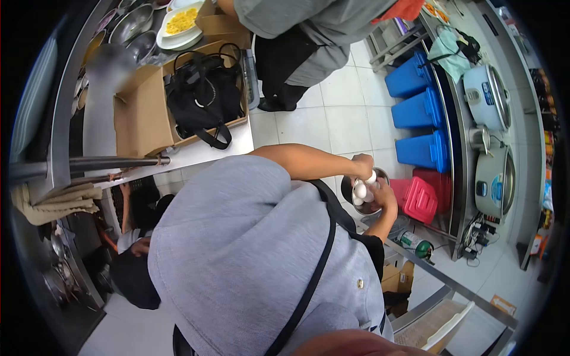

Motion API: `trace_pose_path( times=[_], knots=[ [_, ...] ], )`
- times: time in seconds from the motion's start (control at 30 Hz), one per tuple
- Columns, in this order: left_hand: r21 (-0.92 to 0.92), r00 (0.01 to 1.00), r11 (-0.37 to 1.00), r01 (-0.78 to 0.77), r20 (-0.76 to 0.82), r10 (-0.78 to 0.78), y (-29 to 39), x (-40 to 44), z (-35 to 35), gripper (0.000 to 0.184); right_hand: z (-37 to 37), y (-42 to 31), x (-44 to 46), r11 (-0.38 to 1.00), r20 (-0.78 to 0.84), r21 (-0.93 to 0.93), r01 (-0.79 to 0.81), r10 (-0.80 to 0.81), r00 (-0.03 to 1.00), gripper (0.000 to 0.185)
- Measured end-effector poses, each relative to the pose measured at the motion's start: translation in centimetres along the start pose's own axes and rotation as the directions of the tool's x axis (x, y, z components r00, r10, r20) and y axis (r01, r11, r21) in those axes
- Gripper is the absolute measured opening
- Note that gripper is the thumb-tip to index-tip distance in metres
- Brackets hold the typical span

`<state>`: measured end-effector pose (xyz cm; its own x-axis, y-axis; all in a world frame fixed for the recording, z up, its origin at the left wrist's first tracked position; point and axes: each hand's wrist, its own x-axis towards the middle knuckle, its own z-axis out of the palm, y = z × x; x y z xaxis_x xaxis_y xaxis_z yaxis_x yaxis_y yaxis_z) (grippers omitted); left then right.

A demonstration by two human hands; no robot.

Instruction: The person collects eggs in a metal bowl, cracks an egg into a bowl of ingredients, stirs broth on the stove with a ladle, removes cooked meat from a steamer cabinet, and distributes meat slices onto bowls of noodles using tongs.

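- Hands, quick: where are they?
- Both working at the steel bowl [348, 190]. My left hand [362, 167] is curling over its far rim; my right hand [385, 196] is reaching round the near side.
- Grip?
- Left fingers are bending down at a white egg [371, 177] between my hands; can't tell whether they're gripping it. Right fingers are curving over the bowl's contents; can't tell whether they're closing on anything.
- Other eggs?
- More white eggs [360, 191] are lying in the bowl, partly hidden by my right hand.
- Around that?
- Pink lidded bin [418, 199] is standing just beyond the bowl, blue bins [415, 110] are lining up past it, and rice cookers [487, 96] are sitting on the counter behind.
- Other side?
- Black bag [205, 98] is lying in a cardboard box [135, 118]; one person in grey [309, 29] is standing nearby, another person [135, 276] is bending low.
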<state>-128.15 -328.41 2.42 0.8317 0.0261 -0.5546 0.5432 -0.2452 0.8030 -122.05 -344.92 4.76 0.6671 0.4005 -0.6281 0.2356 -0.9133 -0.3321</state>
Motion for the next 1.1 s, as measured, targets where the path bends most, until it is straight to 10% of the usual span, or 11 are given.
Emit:
trace_pose_path(
  times=[0.6, 0.93, 1.1],
  knots=[
    [-0.273, 0.95, 0.96, 0.062, -0.279, -0.14, 1.3, 6.2, -3.9, 0.033, -7.0, -1.3, 13.4, 0.932, 0.259, -0.058, 0.359, -0.333, 0.907, 0.032],
    [-0.107, 0.903, 0.989, 0.103, -0.407, -0.138, 9.2, 21.4, -8.9, 0.017, -19.1, -3.5, 22.3, 0.899, 0.215, -0.17, 0.403, -0.365, 0.906, 0.073],
    [-0.118, 0.796, 0.978, 0.174, -0.567, -0.21, 13.7, 31.1, -10.4, 0.015, -24.4, 1.8, 36.7, 0.629, 0.19, -0.233, 0.742, -0.719, 0.669, 0.068]
  ],
)
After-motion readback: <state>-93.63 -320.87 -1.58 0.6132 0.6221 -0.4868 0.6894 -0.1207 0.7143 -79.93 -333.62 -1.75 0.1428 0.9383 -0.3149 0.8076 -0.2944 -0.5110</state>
